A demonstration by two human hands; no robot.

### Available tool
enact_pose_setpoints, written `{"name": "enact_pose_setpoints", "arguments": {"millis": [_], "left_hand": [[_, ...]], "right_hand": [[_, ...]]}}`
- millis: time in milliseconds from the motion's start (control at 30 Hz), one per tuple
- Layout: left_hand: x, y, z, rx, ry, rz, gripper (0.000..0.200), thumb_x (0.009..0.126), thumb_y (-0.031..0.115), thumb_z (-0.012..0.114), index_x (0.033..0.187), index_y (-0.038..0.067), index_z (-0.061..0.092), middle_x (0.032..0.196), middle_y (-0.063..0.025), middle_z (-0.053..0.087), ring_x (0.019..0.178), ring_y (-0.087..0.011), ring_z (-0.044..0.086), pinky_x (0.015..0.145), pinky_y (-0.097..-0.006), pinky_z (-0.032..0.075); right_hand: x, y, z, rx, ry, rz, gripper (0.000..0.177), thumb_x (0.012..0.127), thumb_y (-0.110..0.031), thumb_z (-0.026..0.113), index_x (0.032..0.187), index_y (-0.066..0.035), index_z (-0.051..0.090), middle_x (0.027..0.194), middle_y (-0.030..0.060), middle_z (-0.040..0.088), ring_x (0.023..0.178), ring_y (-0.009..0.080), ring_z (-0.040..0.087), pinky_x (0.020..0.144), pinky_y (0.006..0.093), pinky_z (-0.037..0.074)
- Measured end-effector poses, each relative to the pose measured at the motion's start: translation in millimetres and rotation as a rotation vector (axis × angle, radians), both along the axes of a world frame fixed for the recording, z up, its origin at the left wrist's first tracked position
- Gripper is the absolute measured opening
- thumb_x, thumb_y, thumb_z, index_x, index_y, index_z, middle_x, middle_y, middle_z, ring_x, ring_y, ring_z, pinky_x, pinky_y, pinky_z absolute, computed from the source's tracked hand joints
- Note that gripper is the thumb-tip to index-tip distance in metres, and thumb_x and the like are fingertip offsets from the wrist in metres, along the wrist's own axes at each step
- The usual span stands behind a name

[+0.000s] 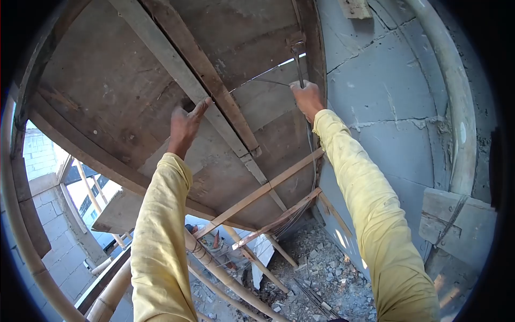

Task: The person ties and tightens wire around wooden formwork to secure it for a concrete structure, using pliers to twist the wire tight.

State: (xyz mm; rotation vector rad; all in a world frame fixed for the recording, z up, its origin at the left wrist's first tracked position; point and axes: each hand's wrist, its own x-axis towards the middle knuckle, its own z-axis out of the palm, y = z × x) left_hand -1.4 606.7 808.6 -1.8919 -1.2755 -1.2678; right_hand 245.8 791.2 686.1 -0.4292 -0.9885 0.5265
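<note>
My left hand (185, 124) reaches up to the underside of a brown plywood panel (107, 102). Its thumb lies against a grey wooden batten (166, 59) and its fingers are apart, with no tool in them. My right hand (308, 100) is closed around a thin dark metal bar (299, 65) near the panel's right edge. The bar's upper end meets a small wooden block (295, 39). Thin wire (271, 81) runs left from beside this hand. A second, browner batten (214, 88) runs alongside the grey one.
A grey block wall (386, 96) rises at right, with a curved pipe (456, 107) before it. Wooden braces (257, 194) and bamboo poles (236, 279) cross below. Broken rubble (327, 268) covers the ground. Another person (214, 244) is partly visible lower down.
</note>
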Motion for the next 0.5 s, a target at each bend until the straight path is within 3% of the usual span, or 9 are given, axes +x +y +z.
{"name": "enact_pose_setpoints", "arguments": {"millis": [33, 133, 167, 267, 367, 467, 500], "left_hand": [[-2.8, 1.0, 3.8, -0.029, -0.014, 0.043, 0.071, 0.081, 0.055, 0.074, 0.107, -0.009, 0.061, 0.097, -0.0118, 0.063, 0.092, -0.0206, 0.061, 0.083, -0.0349, 0.052], [-8.2, 1.3, 7.8, -0.106, -0.036, 0.089, 0.067, 0.080, 0.056, 0.075, 0.101, -0.007, 0.066, 0.095, -0.0117, 0.065, 0.092, -0.0206, 0.061, 0.085, -0.0347, 0.051], [-2.7, -5.0, 7.3, -0.116, -0.027, 0.042, 0.066, 0.079, 0.056, 0.075, 0.100, -0.007, 0.067, 0.096, -0.0123, 0.065, 0.092, -0.0210, 0.062, 0.085, -0.0349, 0.051], [-1.4, -9.0, 9.9, -0.165, -0.020, 0.023, 0.068, 0.079, 0.056, 0.075, 0.104, -0.007, 0.068, 0.101, -0.0141, 0.067, 0.096, -0.0226, 0.063, 0.088, -0.0358, 0.050], [0.5, -11.1, 9.7, -0.188, -0.010, -0.001, 0.071, 0.079, 0.057, 0.075, 0.110, -0.007, 0.066, 0.108, -0.0160, 0.066, 0.103, -0.0248, 0.062, 0.092, -0.0375, 0.048], [-0.4, -9.8, 6.3, -0.147, 0.006, -0.053, 0.065, 0.080, 0.052, 0.075, 0.111, -0.005, 0.067, 0.104, -0.0165, 0.068, 0.100, -0.0258, 0.062, 0.090, -0.0384, 0.047], [-0.4, -8.7, 6.5, -0.124, 0.013, -0.071, 0.062, 0.081, 0.050, 0.075, 0.111, -0.003, 0.068, 0.100, -0.0164, 0.068, 0.097, -0.0259, 0.062, 0.088, -0.0385, 0.046]], "right_hand": [[-3.1, 10.6, 3.3, -0.018, -0.029, -0.039, 0.034, 0.088, -0.026, 0.060, 0.103, 0.004, 0.067, 0.098, 0.0244, 0.069, 0.094, 0.0359, 0.067, 0.081, 0.0403, 0.049], [4.1, -0.8, 12.5, -0.072, -0.165, -0.052, 0.042, 0.089, -0.028, 0.058, 0.111, 0.008, 0.063, 0.111, 0.0304, 0.064, 0.110, 0.0426, 0.061, 0.090, 0.0423, 0.047], [-0.9, 16.1, 15.3, -0.053, -0.123, -0.113, 0.050, 0.089, -0.028, 0.059, 0.121, 0.011, 0.058, 0.120, 0.0304, 0.061, 0.117, 0.0406, 0.058, 0.096, 0.0398, 0.045], [4.9, 29.5, 21.5, -0.010, -0.173, -0.107, 0.057, 0.090, -0.029, 0.059, 0.128, 0.013, 0.052, 0.127, 0.0312, 0.057, 0.123, 0.0399, 0.054, 0.103, 0.0381, 0.042], [7.3, 45.2, 23.7, 0.174, -0.022, -0.159, 0.032, 0.091, -0.024, 0.059, 0.108, 0.002, 0.067, 0.095, 0.0159, 0.068, 0.089, 0.0255, 0.063, 0.083, 0.0344, 0.046], [11.5, 50.9, 26.3, 0.177, -0.066, -0.244, 0.033, 0.092, -0.026, 0.058, 0.109, 0.002, 0.066, 0.097, 0.0169, 0.069, 0.092, 0.0287, 0.064, 0.085, 0.0356, 0.046], [12.3, 45.5, 26.7, 0.165, -0.115, -0.237, 0.039, 0.092, -0.027, 0.058, 0.114, 0.005, 0.063, 0.106, 0.0217, 0.066, 0.101, 0.0325, 0.061, 0.090, 0.0375, 0.045]]}}
